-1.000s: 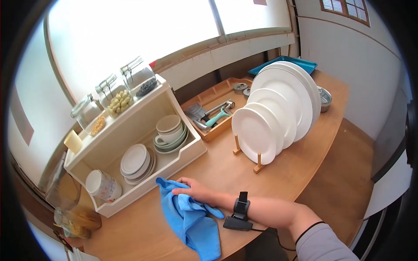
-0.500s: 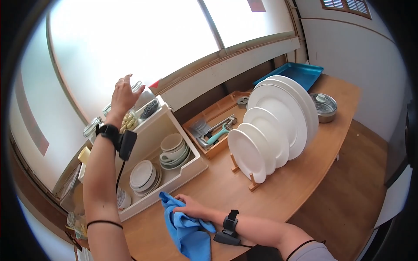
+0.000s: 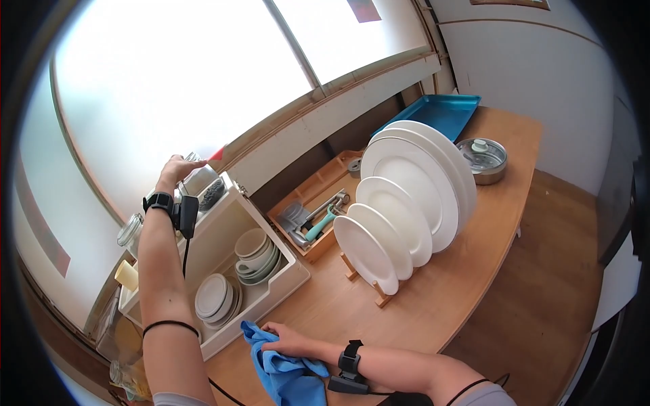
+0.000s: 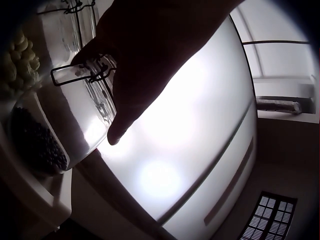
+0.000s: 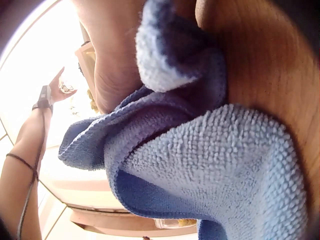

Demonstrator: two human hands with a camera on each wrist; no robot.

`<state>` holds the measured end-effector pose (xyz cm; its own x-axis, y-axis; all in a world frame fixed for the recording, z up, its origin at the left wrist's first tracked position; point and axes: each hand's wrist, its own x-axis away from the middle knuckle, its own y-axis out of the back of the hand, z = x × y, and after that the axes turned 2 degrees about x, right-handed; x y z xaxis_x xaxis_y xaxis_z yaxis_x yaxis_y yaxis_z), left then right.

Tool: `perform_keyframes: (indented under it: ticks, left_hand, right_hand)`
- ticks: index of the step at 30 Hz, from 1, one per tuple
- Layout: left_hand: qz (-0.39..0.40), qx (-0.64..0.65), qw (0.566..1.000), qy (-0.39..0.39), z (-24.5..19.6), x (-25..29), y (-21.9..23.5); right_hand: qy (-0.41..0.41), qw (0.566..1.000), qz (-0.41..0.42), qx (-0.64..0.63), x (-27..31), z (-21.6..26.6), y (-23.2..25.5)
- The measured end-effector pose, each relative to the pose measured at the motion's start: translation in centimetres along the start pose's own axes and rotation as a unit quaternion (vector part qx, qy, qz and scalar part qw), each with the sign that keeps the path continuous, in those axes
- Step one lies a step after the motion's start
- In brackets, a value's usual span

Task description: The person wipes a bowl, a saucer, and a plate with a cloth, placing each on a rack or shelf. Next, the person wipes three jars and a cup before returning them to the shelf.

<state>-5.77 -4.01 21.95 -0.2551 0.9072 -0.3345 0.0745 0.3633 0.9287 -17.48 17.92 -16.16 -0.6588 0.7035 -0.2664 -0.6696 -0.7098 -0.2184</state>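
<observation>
My left hand is at the top of a clip-top glass jar with small dark pieces inside, on the upper ledge of a cream shelf unit. In the left wrist view the hand grips the jar's lid end, thumb along one side; the other fingers are mostly hidden behind the lid. A second clip-top jar, holding pale green nuts or beans, stands beside it. Lower down, my right hand holds a crumpled blue cloth on the wooden table, its fingers partly covered by the folds.
White plates stand in a wooden rack. Behind it are a lidded pot and a blue tray. A wooden tray holds utensils. Stacked dishes fill the shelf's lower compartment; a yellow cup sits on its ledge.
The left arm has come into view and reached up to the jars; its hand has lowered onto the dark-filled jar. The right hand stays on the cloth. The head view has shifted.
</observation>
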Motion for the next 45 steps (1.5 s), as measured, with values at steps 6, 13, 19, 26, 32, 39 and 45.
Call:
perform_keyframes:
  ticks: [6,13,19,26,32,39,45]
  left_hand:
    - [-0.155,0.091,0.976,-0.125,0.1,5.1,-0.6]
    - [-0.205,0.275,0.904,-0.257,3.0,17.1,2.2]
    - [-0.038,0.511,0.838,-0.19,9.9,34.1,0.0]
    - [-0.018,0.633,0.765,-0.118,16.2,42.9,-8.1]
    - [-0.119,0.603,0.776,-0.142,19.0,43.0,-9.6]
    - [-0.182,0.605,0.761,-0.148,17.0,41.7,-14.1]
    - [-0.012,0.828,0.558,-0.043,16.1,41.9,-17.7]
  right_hand:
    - [-0.013,1.0,0.0,-0.002,-0.6,-0.5,-0.1]
    - [-0.027,0.996,-0.062,-0.052,-0.3,0.6,0.7]
    - [0.014,0.962,-0.047,-0.267,0.0,0.7,2.8]
    - [-0.01,0.974,-0.008,-0.228,2.7,0.8,-1.2]
    - [-0.15,0.937,0.035,-0.312,4.7,6.2,-6.1]
    - [-0.125,0.956,-0.086,-0.253,3.9,5.2,-6.4]
    - [-0.088,0.955,-0.143,-0.244,3.5,4.2,-5.5]
